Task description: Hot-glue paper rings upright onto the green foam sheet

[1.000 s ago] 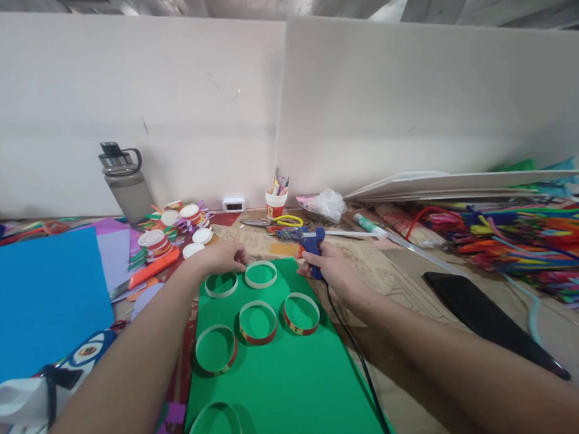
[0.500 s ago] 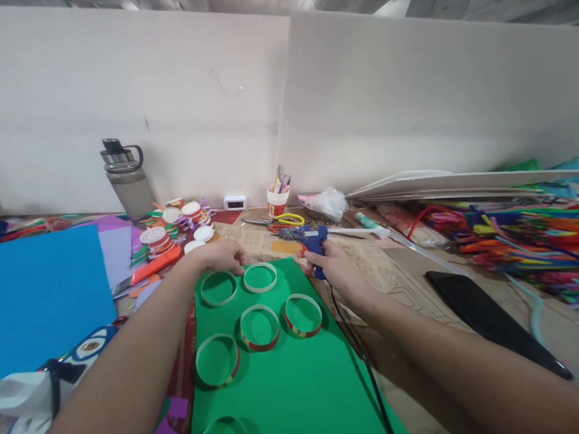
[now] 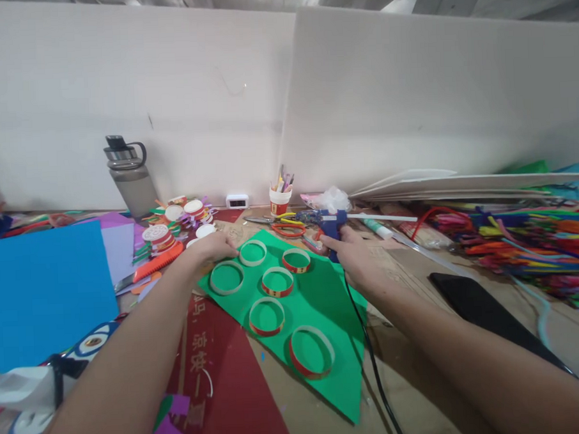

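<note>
A green sheet (image 3: 317, 305) lies turned at an angle in front of me, with several ring-shaped strips, such as the near red-and-white paper ring (image 3: 312, 373), standing on edge on it. At its far left side, my left hand (image 3: 216, 247) has its fingers closed on the sheet's edge, close to a ring; the fingertips are partly hidden. My right hand (image 3: 355, 252) is wrapped round the handle of a blue glue gun (image 3: 335, 226), held above the sheet's right side. A white glue stick (image 3: 388, 218) sticks out of the gun's back, and its black cord (image 3: 372, 360) trails towards me.
Behind the sheet lie orange-handled scissors (image 3: 289, 230) and a cup of pens (image 3: 280, 201). A water bottle (image 3: 132, 182), small paper drums (image 3: 158, 237) and an orange cutter (image 3: 158, 261) are on the left, beside blue sheets (image 3: 43, 292). A black phone (image 3: 495, 320) and pipe cleaners (image 3: 525, 232) lie right.
The green sheet has swung round, its near end moving right, carrying the rings with it. More red board shows at the left. The glue gun has moved slightly right and up.
</note>
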`<state>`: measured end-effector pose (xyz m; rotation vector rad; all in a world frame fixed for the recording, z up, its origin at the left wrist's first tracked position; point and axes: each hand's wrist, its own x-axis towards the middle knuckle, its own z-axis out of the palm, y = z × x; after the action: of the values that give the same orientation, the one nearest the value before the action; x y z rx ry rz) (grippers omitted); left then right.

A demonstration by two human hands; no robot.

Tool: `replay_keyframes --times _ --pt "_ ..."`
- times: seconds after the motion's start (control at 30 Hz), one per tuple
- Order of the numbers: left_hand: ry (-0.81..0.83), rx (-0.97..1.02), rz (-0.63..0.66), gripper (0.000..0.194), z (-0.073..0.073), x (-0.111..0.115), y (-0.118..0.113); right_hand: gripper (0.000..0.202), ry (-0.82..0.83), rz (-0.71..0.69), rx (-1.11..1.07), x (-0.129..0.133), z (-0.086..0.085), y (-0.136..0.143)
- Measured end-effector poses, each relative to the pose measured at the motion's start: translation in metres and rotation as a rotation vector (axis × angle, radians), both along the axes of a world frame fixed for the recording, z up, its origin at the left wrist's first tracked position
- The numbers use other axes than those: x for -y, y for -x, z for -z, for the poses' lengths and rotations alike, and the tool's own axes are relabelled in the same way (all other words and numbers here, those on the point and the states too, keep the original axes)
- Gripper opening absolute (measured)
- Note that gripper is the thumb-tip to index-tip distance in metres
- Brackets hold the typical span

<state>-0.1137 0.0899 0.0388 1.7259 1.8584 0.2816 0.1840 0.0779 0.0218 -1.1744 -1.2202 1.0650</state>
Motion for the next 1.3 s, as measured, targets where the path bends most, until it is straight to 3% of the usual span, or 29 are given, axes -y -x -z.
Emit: replay_keyframes --times 0.07,0.13,0.23,0.3,0.4,0.57,0.77,0.97,1.3 --pt "0.045 -0.043 0.051 0.020 -0.007 0.003 0.005 0.020 0.016 -0.009 -0.020 0.002 0.000 0.001" --pt "-0.015 -0.077 0.125 0.045 -0.012 0.006 0.010 0.021 0.020 -0.021 -0.016 0.002 0.002 0.002" --pt "-0.064 0.036 0.361 0.088 -0.014 0.008 0.008 0.019 0.001 -0.046 0.034 0.001 0.011 0.002" --pt "-0.019 0.083 0.493 0.097 -0.010 0.008 0.003 0.017 0.007 -0.056 0.063 -0.001 0.017 0.001" --pt "-0.097 0.030 0.553 0.091 -0.003 0.007 -0.007 0.017 0.032 -0.056 0.072 -0.004 0.024 0.001" --pt "-0.151 -0.016 0.541 0.078 0.002 0.008 -0.009 0.018 0.032 -0.062 0.037 -0.005 0.027 0.002" --pt "-0.152 0.013 0.526 0.078 0.009 0.002 -0.004 0.015 0.039 -0.071 0.065 -0.004 0.026 0.004" --pt "-0.157 0.054 0.546 0.089 0.010 0.004 -0.001 0.017 0.029 -0.064 0.072 -0.003 0.026 0.004" --pt "-0.268 0.163 0.479 0.072 0.026 -0.001 -0.002 0.020 0.039 -0.065 0.073 -0.004 0.029 0.003"
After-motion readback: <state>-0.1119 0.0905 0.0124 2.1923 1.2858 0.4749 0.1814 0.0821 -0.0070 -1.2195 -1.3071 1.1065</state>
